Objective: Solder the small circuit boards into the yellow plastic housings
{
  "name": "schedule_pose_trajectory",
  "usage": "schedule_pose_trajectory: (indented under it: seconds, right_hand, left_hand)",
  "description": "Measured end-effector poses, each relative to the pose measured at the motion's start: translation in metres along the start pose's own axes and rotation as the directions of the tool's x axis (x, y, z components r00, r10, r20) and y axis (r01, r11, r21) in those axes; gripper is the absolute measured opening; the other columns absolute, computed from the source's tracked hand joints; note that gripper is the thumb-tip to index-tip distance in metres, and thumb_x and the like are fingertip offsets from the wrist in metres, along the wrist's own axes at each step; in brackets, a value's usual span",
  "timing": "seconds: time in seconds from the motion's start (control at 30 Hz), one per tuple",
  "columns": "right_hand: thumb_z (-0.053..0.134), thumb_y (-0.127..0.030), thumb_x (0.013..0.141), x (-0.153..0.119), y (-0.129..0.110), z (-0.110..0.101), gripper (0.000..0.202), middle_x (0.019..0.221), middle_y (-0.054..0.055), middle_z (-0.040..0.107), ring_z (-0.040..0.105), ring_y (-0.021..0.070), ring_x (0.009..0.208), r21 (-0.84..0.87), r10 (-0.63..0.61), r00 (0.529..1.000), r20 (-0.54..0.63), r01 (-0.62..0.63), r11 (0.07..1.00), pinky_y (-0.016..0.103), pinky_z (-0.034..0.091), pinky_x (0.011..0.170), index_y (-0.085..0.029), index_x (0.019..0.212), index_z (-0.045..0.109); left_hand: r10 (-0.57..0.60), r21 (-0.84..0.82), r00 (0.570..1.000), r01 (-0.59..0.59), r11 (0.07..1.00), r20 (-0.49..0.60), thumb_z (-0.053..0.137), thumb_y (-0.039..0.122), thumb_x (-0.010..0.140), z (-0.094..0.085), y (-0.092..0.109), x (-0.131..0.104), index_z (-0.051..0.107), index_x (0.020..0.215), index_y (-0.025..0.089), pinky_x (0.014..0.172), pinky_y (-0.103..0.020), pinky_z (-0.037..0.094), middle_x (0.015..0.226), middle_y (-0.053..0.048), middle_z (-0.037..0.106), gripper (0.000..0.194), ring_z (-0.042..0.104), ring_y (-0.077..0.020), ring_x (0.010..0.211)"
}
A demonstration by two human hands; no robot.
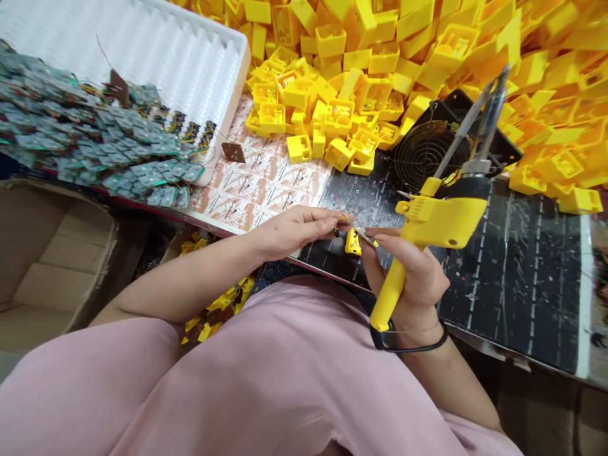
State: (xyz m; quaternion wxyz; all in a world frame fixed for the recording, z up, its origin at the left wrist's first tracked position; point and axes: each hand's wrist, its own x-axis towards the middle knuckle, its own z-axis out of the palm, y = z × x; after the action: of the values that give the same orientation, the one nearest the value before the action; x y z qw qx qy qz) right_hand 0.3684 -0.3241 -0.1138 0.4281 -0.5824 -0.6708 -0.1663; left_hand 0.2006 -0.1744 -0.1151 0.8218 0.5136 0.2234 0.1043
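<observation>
My right hand (413,272) is closed around the handle of a yellow soldering gun (441,221), whose metal tip and feed tube point up and away over the bench. A black cord (418,347) from its base loops about my right wrist. The fingertips of that same hand also pinch a small circuit board (365,237), seen nearly edge-on. From the left, my left hand (311,225) pinches thin coloured wires (342,214) at the board. Just below the board is a small yellow plastic housing (353,242) on the mat's near edge; fingers partly cover it.
A black fan (422,155) stands on the black mat (513,278), behind the soldering gun. Yellow housings (339,117) are heaped along the back. At left, many wired circuit boards (137,149) lie on a white ribbed foam tray (190,69). A cardboard box (57,259) stands below left.
</observation>
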Motion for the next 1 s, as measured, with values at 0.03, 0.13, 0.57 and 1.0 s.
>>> schedule_pose_trajectory:
  seconds: [0.03, 0.13, 0.57, 1.0]
  right_hand:
    - [0.080, -0.004, 0.086, -0.001, -0.001, 0.001, 0.043, 0.098, 0.004, 0.080, 0.080, 0.0195, 0.081, -0.013, 0.006, 1.000, 0.005, -0.006, 1.000, 0.029, 0.066, 0.075, -0.023, 0.120, 0.061]
    - [0.081, -0.009, 0.088, -0.005, -0.005, 0.005, 0.039, 0.098, 0.002, 0.080, 0.079, 0.0181, 0.080, -0.023, 0.054, 0.999, 0.000, -0.054, 0.998, 0.026, 0.065, 0.077, -0.023, 0.119, 0.061]
    - [0.079, -0.038, 0.095, -0.021, 0.039, -0.018, 0.049, 0.138, 0.013, 0.071, 0.071, 0.0287, 0.124, 0.074, 0.049, 0.903, 0.427, -0.088, 0.993, 0.048, 0.056, 0.110, -0.025, 0.136, 0.055]
    - [0.075, -0.036, 0.099, -0.016, 0.012, -0.044, 0.033, 0.084, -0.002, 0.079, 0.074, 0.0166, 0.070, 0.113, 0.084, 0.964, 0.252, -0.116, 0.987, 0.028, 0.059, 0.069, -0.027, 0.130, 0.067]
  left_hand:
    - [0.069, 0.095, 0.997, -0.065, 0.993, -0.040, 0.084, 0.065, 0.082, 0.003, 0.000, 0.001, 0.082, 0.118, 0.019, 0.121, -0.044, 0.049, 0.133, -0.011, 0.077, 0.059, 0.069, -0.0279, 0.132]
    - [0.237, 0.232, 0.959, -0.197, 0.952, -0.157, 0.079, 0.066, 0.086, 0.016, -0.003, 0.006, 0.085, 0.113, 0.023, 0.124, -0.039, 0.046, 0.130, -0.007, 0.079, 0.051, 0.068, -0.0253, 0.133]
    - [0.164, 0.801, 0.985, -0.144, 0.582, 0.058, 0.068, 0.029, 0.088, -0.013, 0.026, -0.003, 0.079, 0.103, 0.017, 0.059, -0.021, 0.044, 0.061, 0.004, 0.066, 0.022, 0.059, -0.0088, 0.054]
    - [0.297, 0.958, 0.945, -0.204, 0.203, 0.138, 0.060, 0.028, 0.094, -0.019, 0.004, 0.001, 0.080, 0.092, 0.019, 0.082, -0.029, 0.052, 0.087, -0.003, 0.081, 0.021, 0.073, -0.0172, 0.082]
